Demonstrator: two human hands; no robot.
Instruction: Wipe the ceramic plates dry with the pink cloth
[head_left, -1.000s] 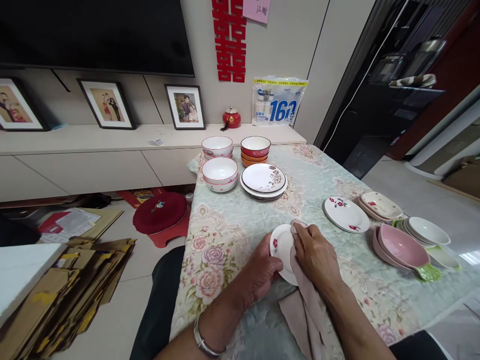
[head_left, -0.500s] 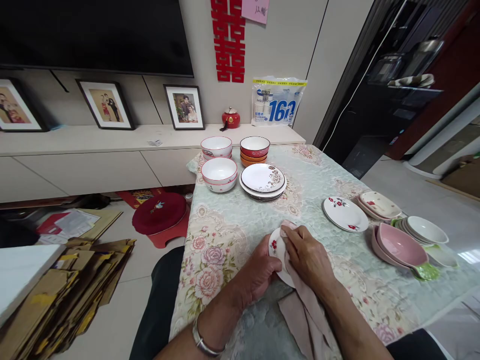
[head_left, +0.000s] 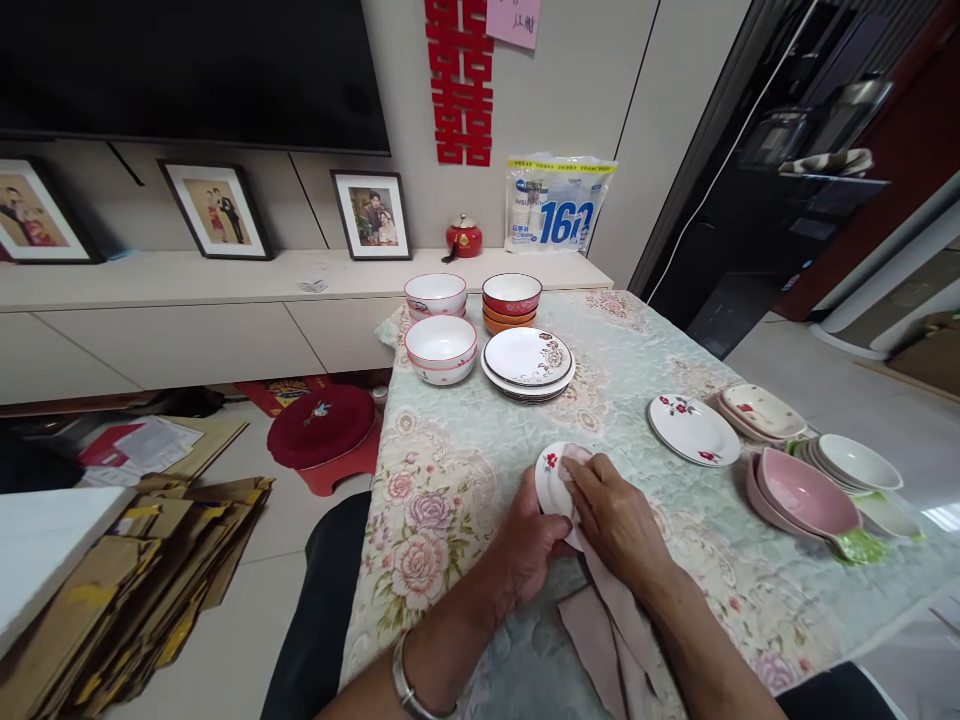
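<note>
A small white plate with red flowers [head_left: 552, 482] is held above the near part of the table. My left hand [head_left: 531, 540] grips its left and lower rim, the thumb lying over the front. My right hand [head_left: 616, 515] presses a pale pink cloth [head_left: 611, 630] against the plate's face, its fingers closed on the fabric. The cloth's loose end hangs down toward the tabletop. Part of the plate's right side is hidden by the right hand and the cloth.
Bowls [head_left: 440, 345] and a stack of plates [head_left: 529, 358] stand at the back of the flowered tablecloth [head_left: 427, 500]. To the right are an oval plate [head_left: 694, 430], pink leaf-shaped dishes [head_left: 806, 492] and small white bowls [head_left: 859, 460]. A red stool [head_left: 322, 430] is beside the table.
The plate has turned and tipped up slightly in my left hand. My right hand has shifted a little across its face with the cloth; less cloth shows at the top rim.
</note>
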